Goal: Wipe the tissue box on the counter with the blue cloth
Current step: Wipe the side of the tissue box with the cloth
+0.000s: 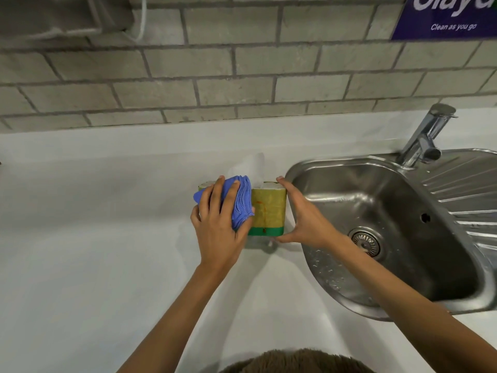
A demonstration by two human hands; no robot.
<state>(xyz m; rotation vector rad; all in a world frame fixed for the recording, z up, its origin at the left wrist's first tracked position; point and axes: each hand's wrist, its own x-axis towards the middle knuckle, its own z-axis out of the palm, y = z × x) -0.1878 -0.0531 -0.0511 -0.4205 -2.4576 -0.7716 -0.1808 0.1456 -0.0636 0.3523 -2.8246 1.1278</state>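
Observation:
A yellow tissue box [269,211] with a green band along its bottom stands on the white counter [94,238], a white tissue [252,165] sticking out of its top. My left hand [217,224] presses a folded blue cloth [242,203] against the box's left half, covering that part. My right hand [304,216] grips the box's right side, fingers at the top corner and thumb at the bottom.
A steel sink [382,232] with a drain and a ribbed drainboard lies just right of the box, a chrome tap [427,135] behind it. A grey brick wall [242,63] runs along the counter's back, with a blue sign [451,17] at upper right.

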